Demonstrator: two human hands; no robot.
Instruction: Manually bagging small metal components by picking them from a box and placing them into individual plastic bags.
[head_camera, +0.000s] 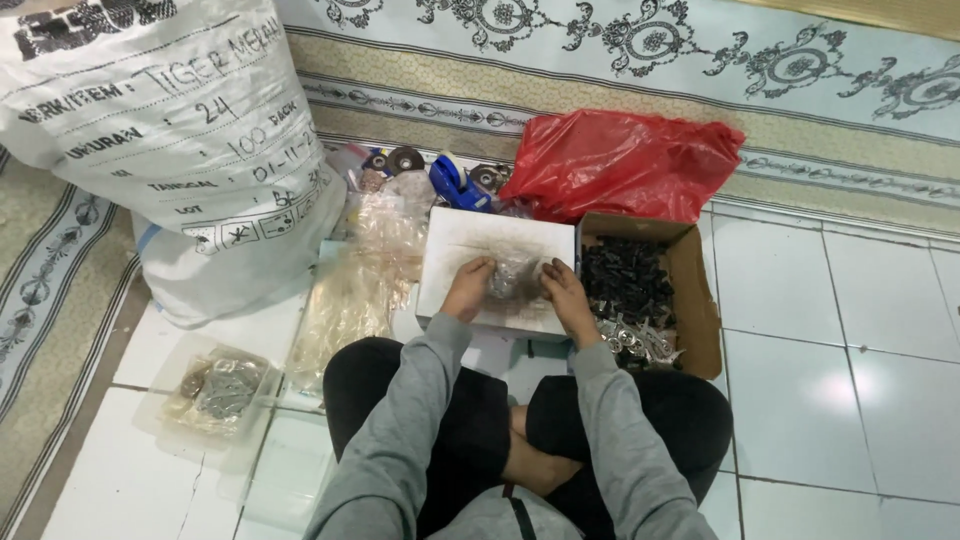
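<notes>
Hands (468, 290) (565, 292), two, on one clear packet (514, 277)

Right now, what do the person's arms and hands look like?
Both arms wear long grey sleeves of soft, sweatshirt-like cloth, a bit wrinkled, ending at the wrists. The left hand and right hand are bare: no gloves, and no rings or watch that I can make out.

Left hand (468, 288) and right hand (563, 292) close together, fingers curled inward.
</notes>
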